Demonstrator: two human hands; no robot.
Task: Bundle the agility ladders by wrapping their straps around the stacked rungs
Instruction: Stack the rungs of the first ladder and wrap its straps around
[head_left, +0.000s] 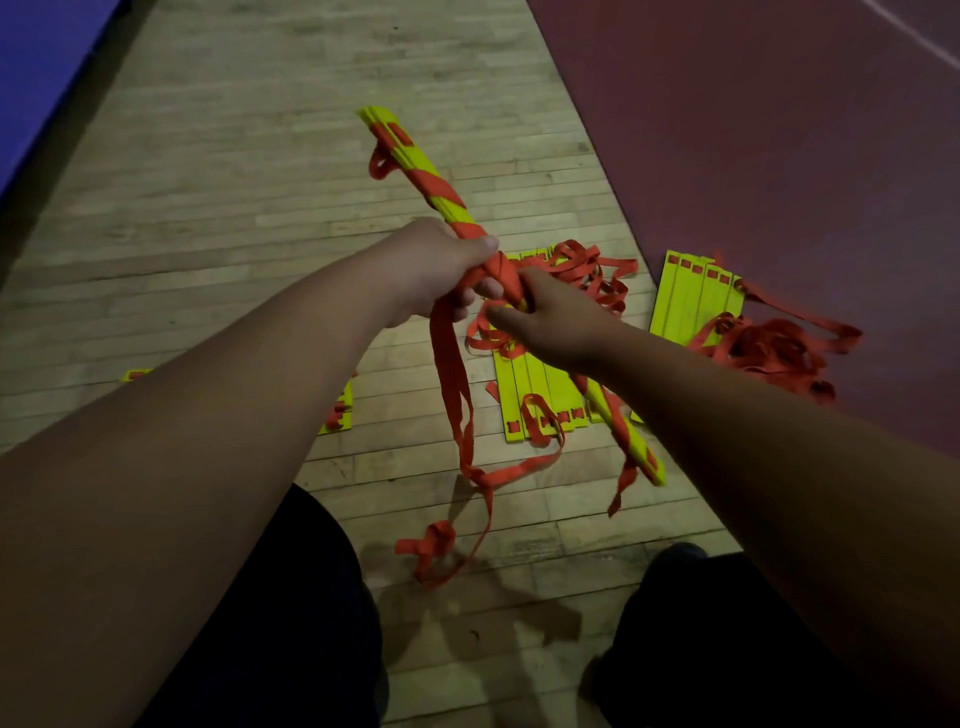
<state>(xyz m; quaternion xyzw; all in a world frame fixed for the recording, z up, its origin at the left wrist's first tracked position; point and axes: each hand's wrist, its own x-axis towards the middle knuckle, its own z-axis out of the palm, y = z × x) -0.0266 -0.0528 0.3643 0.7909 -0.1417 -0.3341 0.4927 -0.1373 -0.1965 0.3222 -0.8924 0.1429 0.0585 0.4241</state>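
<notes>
Stacked rungs (447, 200): held in the air at frame centre, slanting from upper centre to lower right, spiralled with orange strap (457, 405). Left hand (436, 270): fingers (491, 288) clamped round the middle of the stack and the strap. Right hand (545, 317): just beside it, fingers curled round the same wrapped middle. Loose strap hanging from the hands down to the wooden floor (260, 208). Below on the floor: second ladder (540, 395), unbundled. Third ladder (696, 296) at right, on the edge of the red mat (779, 130).

Head view, steeply down, close over floor (218, 218)
</notes>
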